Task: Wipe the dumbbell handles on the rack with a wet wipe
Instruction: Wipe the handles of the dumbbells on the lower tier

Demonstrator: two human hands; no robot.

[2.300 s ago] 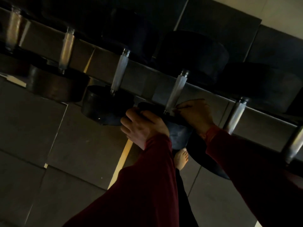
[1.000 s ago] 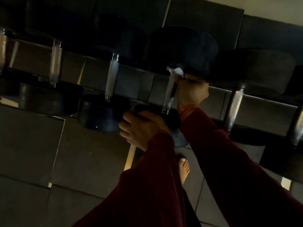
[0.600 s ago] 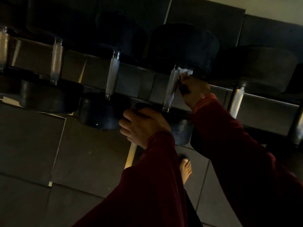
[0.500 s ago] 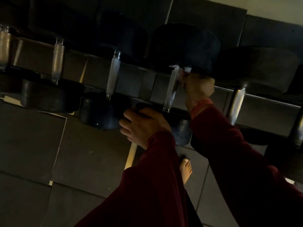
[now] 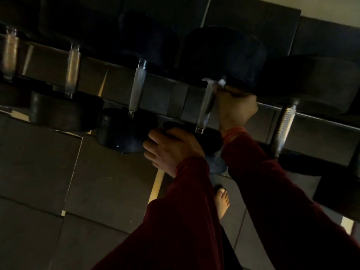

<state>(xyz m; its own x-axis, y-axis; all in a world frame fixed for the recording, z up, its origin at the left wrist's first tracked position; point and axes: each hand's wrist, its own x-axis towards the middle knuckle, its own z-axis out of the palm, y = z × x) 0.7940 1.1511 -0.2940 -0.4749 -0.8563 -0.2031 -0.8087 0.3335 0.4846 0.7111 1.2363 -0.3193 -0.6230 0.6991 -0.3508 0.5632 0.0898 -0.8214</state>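
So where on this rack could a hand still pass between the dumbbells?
Open gaps lie between the bare handles: between the second handle and third handle, and between the wiped handle and the knurled handle. It is crowded at the wiped handle: the right hand holds the wet wipe there, the left hand grips its near head.

Dumbbells (image 5: pixel 136 106) lie side by side on the rack (image 5: pixel 171 94), above floor tiles (image 5: pixel 39 162).

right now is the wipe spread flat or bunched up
Bunched: the wet wipe shows only crumpled white tufts above the right hand gripping it.
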